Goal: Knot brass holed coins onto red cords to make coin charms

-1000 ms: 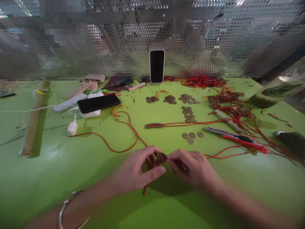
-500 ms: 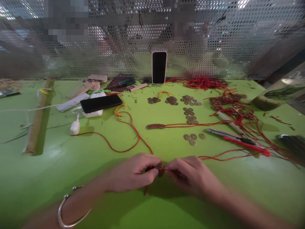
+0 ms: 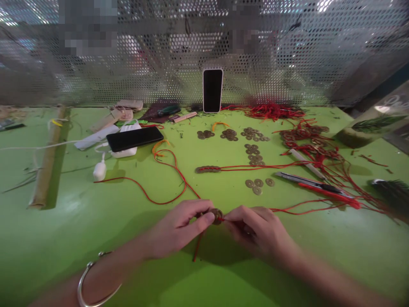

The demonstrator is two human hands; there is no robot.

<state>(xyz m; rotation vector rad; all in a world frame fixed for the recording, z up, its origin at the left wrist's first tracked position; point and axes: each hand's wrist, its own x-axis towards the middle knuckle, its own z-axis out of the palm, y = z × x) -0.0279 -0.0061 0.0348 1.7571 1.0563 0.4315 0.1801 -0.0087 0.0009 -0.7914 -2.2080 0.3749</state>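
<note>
Between thumb and fingers, my left hand (image 3: pixel 183 224) grips a round holed coin (image 3: pixel 217 216), perhaps with more coins hidden behind the fingers. My right hand (image 3: pixel 260 230) pinches a red cord (image 3: pixel 223 218) that comes out of the coin's middle. One cord end (image 3: pixel 197 247) hangs below my left hand, and a long red cord (image 3: pixel 179 170) loops away beyond it. Further off lies a finished-looking row of overlapping coins (image 3: pixel 207 169) laced with red cord. Loose coins (image 3: pixel 257 183) lie beyond my right hand.
A utility knife (image 3: pixel 306 182) and tangled red cords with coins (image 3: pixel 306 138) lie at the right. An upright phone (image 3: pixel 212 90) stands against the mesh (image 3: pixel 143 64). A black phone (image 3: pixel 136 138), a white plug (image 3: pixel 99 170) and a bamboo strip (image 3: pixel 47 166) are at the left.
Both hands have risen slightly away from me. The coin has turned so that its round face shows more, and more of the hanging cord end is visible.
</note>
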